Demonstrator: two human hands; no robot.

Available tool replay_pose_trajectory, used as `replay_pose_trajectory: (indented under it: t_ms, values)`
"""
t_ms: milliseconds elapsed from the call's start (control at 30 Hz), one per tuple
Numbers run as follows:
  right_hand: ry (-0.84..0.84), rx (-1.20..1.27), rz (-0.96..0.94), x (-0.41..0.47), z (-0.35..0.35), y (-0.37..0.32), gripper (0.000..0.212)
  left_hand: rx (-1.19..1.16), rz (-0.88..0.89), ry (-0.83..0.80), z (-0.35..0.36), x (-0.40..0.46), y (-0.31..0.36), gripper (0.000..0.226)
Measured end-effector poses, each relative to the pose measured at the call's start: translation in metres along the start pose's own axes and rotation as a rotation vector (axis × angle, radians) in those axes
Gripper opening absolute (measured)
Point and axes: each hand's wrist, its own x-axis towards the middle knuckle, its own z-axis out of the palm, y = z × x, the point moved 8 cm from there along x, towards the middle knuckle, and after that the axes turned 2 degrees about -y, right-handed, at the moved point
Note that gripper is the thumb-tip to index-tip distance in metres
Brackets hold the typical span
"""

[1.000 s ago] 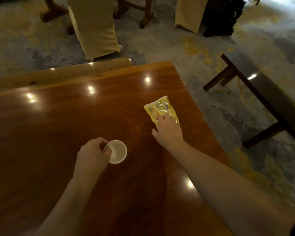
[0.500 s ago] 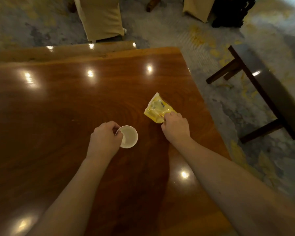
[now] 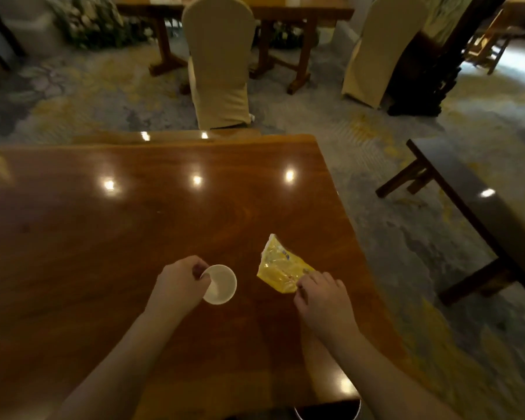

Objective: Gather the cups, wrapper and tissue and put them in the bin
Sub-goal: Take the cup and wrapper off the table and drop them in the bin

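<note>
A white paper cup (image 3: 220,284) is held by its rim over the glossy wooden table (image 3: 103,237), with my left hand (image 3: 179,286) pinching its left side. A crinkled yellow wrapper (image 3: 278,265) is lifted off the table at an angle, and my right hand (image 3: 323,301) grips its lower right corner. At the bottom edge, below the table's near side, the curved rim of a dark round bin (image 3: 328,412) shows. No tissue is in view.
A dark wooden bench (image 3: 482,216) stands to the right of the table on patterned carpet. Two cloth-covered chairs (image 3: 222,62) and another long table (image 3: 255,7) stand beyond the far edge. The table's right edge runs close to my right arm.
My right hand has closed on the wrapper's corner and raised it from lying flat. Both hands with cup and wrapper have drawn toward me, and the view has tilted up.
</note>
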Motion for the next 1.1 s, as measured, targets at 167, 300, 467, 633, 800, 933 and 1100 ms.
replay_pose_trajectory:
  t_ms: [167, 300, 467, 633, 800, 933, 1100]
  values:
    - [0.031, 0.034, -0.083, -0.07, -0.035, 0.026, 0.008, -0.014, -0.054, 0.075, 0.02, -0.104, 0.01, 0.008]
    - [0.064, 0.059, -0.132, -0.137, -0.065, 0.051, 0.005, -0.104, -0.116, 0.048, 0.051, -0.196, 0.01, 0.011]
    - [0.028, 0.092, -0.202, -0.224, -0.09, 0.071, 0.002, -0.174, -0.17, 0.065, 0.089, -0.294, 0.01, 0.015]
    - [-0.036, 0.097, -0.233, -0.302, -0.093, 0.083, 0.009, -0.252, -0.189, 0.065, 0.12, -0.359, -0.002, 0.011]
    - [-0.125, 0.058, -0.225, -0.363, -0.084, 0.085, 0.013, -0.3, -0.201, 0.047, 0.152, -0.397, -0.024, 0.012]
    - [-0.18, 0.022, -0.223, -0.402, -0.074, 0.081, 0.011, -0.312, -0.233, 0.011, 0.181, -0.417, -0.042, 0.01]
    - [-0.245, -0.024, -0.228, -0.424, -0.055, 0.097, 0.008, -0.304, -0.298, -0.059, 0.228, -0.428, -0.038, 0.011]
